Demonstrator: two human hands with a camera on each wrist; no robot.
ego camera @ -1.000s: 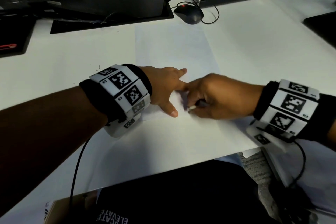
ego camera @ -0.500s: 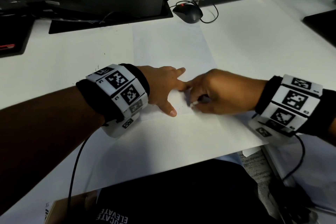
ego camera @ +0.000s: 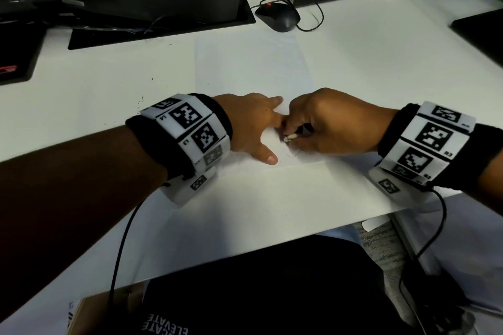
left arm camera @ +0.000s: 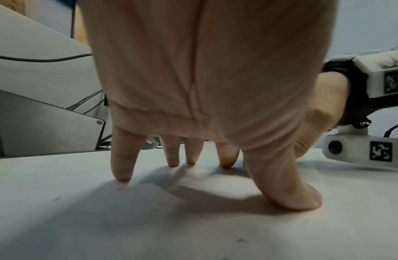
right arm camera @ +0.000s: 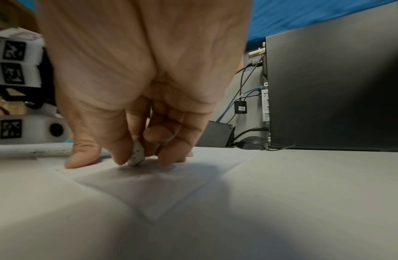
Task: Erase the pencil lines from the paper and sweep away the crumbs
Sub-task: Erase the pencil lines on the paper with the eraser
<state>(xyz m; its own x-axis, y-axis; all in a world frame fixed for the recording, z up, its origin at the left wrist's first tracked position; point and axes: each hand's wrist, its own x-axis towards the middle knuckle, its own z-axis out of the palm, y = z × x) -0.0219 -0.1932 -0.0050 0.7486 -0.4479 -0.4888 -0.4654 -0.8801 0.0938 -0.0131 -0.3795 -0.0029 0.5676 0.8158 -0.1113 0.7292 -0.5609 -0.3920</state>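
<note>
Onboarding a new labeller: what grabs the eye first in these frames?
Two hands meet mid-desk on a white sheet of paper: the left hand presses it flat with spread fingers, and the right hand pinches a small worn whitish eraser down onto it. Both wrists wear bulky white bands with black square markers. A black computer mouse sits beyond the paper's far edge.

Black mouse [ego camera: 278, 17] (corded), PC tower [right arm camera: 333, 91], white desk [ego camera: 381, 68]
</note>
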